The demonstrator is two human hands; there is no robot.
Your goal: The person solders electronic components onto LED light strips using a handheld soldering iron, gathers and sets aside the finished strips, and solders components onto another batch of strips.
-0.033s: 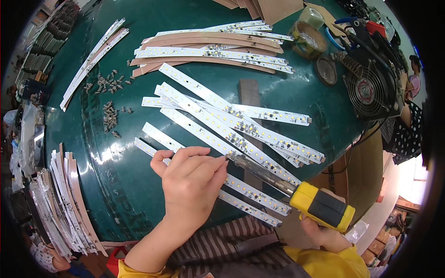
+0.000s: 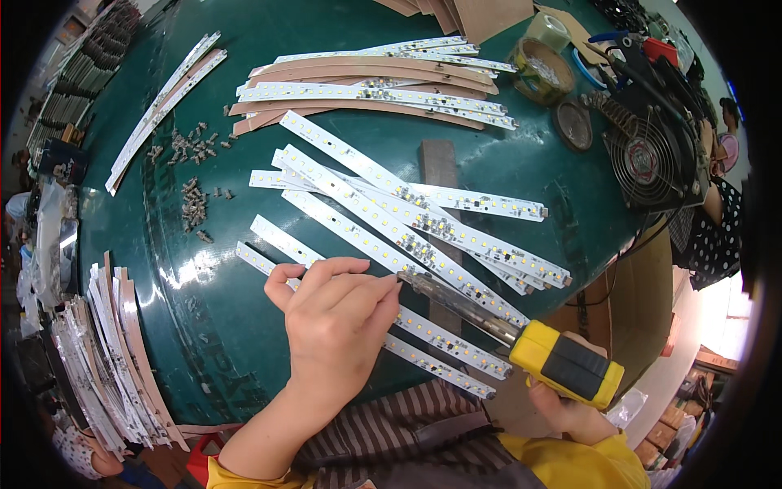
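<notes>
My right hand (image 2: 562,407) grips a yellow and black soldering gun (image 2: 568,363) by its handle. Its metal barrel points up and left, ending close to my left hand's fingertips. Over the nearest white LED strips my left hand (image 2: 338,314) is closed, thumb and fingers pressed together near the barrel's tip. What sits between those fingers is hidden. Several white LED strips (image 2: 358,231) lie fanned across the table, some crossing over a grey bar (image 2: 438,163). My left hand covers the middle of the two nearest strips.
On the green table (image 2: 228,301) lie small metal parts (image 2: 194,204). Brown and white strips (image 2: 366,94) are stacked at the back, more strips (image 2: 122,359) at the left edge. Back right stand a tape roll (image 2: 550,31), a round container (image 2: 541,72) and a black fan (image 2: 648,159).
</notes>
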